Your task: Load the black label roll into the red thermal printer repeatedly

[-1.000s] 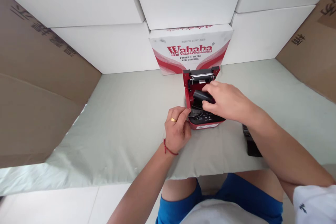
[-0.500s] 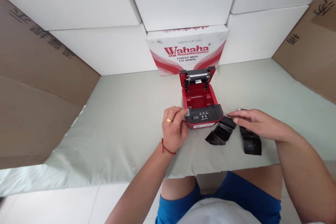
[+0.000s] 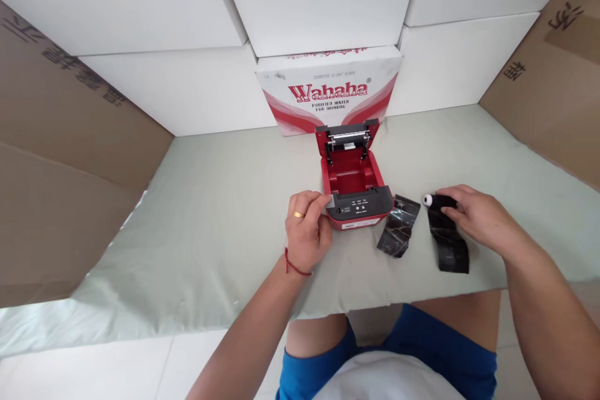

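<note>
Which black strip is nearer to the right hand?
The right strip, by the roll in the right hand; the other lies beside the red device.

Gloss meets matt
Glossy black strip (image 3: 449,249) beside our right hand (image 3: 479,215); smooth, plastic-looking red device (image 3: 352,180) at our left hand (image 3: 307,228); matt cloth (image 3: 220,212) beneath.

Bright, diffuse light, soft shadows

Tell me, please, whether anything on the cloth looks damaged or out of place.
The black strip lying loose beside the open red device looks odd: its surface is creased and uneven rather than flat. I cannot tell whether it is torn. No spill shows.
</note>
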The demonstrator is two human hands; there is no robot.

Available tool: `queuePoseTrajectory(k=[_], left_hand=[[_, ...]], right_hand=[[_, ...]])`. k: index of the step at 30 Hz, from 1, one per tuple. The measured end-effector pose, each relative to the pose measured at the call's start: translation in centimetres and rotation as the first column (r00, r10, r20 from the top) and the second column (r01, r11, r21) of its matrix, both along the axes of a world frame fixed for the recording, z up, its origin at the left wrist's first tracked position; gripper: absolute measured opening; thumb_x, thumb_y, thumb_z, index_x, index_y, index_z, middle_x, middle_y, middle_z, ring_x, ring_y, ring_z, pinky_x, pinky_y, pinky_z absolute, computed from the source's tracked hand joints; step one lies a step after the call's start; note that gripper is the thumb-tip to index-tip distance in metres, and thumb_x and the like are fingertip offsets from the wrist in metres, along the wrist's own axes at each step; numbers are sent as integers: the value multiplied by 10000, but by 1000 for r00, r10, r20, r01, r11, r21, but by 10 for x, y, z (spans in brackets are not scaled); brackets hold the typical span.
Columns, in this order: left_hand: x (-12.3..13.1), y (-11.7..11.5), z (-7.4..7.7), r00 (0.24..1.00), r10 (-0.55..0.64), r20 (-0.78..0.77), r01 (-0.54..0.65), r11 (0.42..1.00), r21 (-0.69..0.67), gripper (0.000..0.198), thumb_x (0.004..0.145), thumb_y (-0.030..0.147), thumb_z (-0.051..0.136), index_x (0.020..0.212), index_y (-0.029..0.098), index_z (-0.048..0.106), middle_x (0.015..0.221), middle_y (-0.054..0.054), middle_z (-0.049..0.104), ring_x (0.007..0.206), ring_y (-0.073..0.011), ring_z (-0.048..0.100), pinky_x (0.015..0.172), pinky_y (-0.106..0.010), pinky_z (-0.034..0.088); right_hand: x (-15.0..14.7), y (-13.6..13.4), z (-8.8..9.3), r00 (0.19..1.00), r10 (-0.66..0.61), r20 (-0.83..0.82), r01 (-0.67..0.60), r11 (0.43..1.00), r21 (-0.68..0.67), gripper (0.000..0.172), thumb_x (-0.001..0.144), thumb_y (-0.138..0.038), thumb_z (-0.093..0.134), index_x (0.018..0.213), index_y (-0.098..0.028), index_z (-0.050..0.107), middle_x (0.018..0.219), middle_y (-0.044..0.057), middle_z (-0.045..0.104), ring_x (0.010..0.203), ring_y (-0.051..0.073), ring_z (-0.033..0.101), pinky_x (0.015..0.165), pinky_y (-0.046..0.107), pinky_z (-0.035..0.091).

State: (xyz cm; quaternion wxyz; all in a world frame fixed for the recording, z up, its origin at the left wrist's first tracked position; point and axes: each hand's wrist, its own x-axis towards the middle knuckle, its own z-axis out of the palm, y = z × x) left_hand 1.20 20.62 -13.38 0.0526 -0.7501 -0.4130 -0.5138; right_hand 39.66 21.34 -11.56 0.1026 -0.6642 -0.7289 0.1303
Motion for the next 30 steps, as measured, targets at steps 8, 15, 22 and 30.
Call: queuePoseTrajectory(k=[8, 15, 22, 30], left_hand=[[0, -2, 1, 1000, -5, 7, 5, 1000, -8, 497, 872, -60, 490, 1239, 228, 663, 1078, -74, 690, 1004, -225, 645, 872, -375, 573], [4, -8, 3, 998, 54, 11, -54, 997, 58, 506, 953, -9, 475, 1363, 239, 638, 1091, -93, 710, 1038, -237, 676, 914, -410, 579], [11, -19, 2, 998, -24, -62, 28, 997, 69, 578, 991, 76, 579, 1546, 236, 600, 1356, -136, 782, 1234, -277, 662, 1080, -430, 492], [14, -21, 6, 990, -86, -115, 97, 991, 96, 463, 938, 45, 567, 1358, 192, 691, 1164, -97, 842, 1085, -245, 677, 958, -399, 493]], right_hand=[[-24, -28, 120, 833, 494, -248, -538, 828, -157, 325, 1024, -426, 649, 1310, -444, 803, 1203, 16, 837, 968, 261, 810, 771, 347, 652], [-135, 20, 128, 913, 401, -76, -403, 915, -10, 356, 1036, -336, 606, 1322, -257, 802, 1090, 54, 850, 890, 236, 782, 824, 336, 575], [-199, 53, 101, 921, 278, 273, -262, 960, -95, 393, 1068, -253, 549, 1411, -210, 736, 1309, 153, 817, 1128, 346, 781, 859, 396, 546], [-204, 76, 89, 908, 260, 328, -249, 965, -76, 422, 1039, -228, 534, 1410, -226, 736, 1197, 158, 836, 1044, 344, 786, 762, 383, 522]])
